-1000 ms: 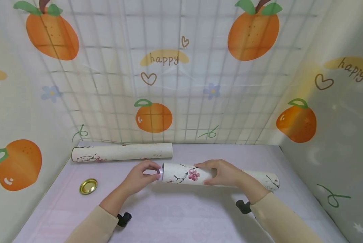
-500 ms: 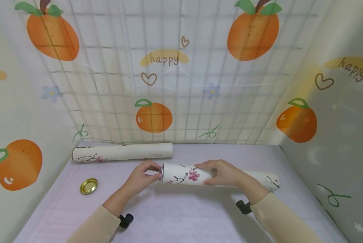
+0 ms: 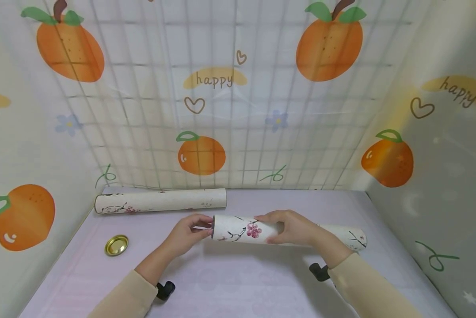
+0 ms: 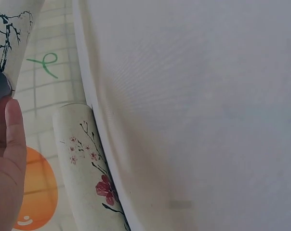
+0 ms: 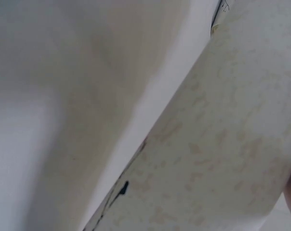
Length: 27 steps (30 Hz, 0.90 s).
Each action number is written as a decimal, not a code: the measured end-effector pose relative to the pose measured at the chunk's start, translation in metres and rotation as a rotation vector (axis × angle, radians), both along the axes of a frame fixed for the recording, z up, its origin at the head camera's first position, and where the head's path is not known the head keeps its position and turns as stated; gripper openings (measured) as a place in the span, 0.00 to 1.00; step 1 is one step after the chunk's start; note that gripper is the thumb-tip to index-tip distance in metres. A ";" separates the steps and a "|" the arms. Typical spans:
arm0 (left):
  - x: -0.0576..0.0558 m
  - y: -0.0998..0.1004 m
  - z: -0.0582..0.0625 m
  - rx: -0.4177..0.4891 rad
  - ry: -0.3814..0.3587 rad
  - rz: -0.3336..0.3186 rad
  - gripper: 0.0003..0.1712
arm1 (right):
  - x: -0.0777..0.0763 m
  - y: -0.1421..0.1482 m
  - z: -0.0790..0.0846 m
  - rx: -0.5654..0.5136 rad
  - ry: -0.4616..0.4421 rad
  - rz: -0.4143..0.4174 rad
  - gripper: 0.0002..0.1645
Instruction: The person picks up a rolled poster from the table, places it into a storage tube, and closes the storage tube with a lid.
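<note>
A long white tube [image 3: 230, 226] with a plum-blossom print lies across the middle of the head view. My right hand [image 3: 295, 227] grips its body, thumb and fingers on opposite sides. My left hand [image 3: 185, 236] is at the tube's left end, fairly straight fingertips touching its rim. In the left wrist view a dark grey round end face [image 4: 0, 84] shows at the tube's end, just above the left fingers [image 4: 14, 122]. The right wrist view is mostly filled by the tube's pale mottled side [image 5: 218, 130].
A second tube [image 3: 162, 201] with the same print lies at the back left of the table [image 3: 238, 282]. A round gold lid [image 3: 116, 245] rests on the table's left side. Printed curtains [image 3: 230, 123] stand around the back and sides.
A pale lilac piece stuck out of the tube's left end, pinched by my left fingers; it has gone in and no longer shows. The left hand moved slightly right. The right hand stayed put.
</note>
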<state>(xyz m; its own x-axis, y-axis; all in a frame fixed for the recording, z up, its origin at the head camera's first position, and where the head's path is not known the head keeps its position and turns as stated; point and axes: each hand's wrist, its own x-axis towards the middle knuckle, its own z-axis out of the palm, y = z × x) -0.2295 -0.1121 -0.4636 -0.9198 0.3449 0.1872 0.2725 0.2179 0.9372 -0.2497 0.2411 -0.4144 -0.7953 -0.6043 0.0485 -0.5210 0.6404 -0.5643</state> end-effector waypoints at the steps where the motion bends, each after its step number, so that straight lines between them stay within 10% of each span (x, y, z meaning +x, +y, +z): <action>1: 0.000 0.000 -0.001 0.000 -0.003 -0.006 0.16 | 0.000 0.000 0.000 0.000 0.001 0.003 0.40; 27: 0.004 -0.036 -0.002 -0.163 0.040 0.019 0.18 | 0.000 0.007 -0.001 0.011 0.038 0.017 0.39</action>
<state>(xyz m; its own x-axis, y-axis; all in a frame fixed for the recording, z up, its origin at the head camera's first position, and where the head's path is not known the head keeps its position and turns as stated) -0.2252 -0.1485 -0.4658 -0.9195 0.3560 0.1669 0.3033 0.3722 0.8772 -0.2501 0.2476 -0.4150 -0.7825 -0.6185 0.0719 -0.5529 0.6371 -0.5371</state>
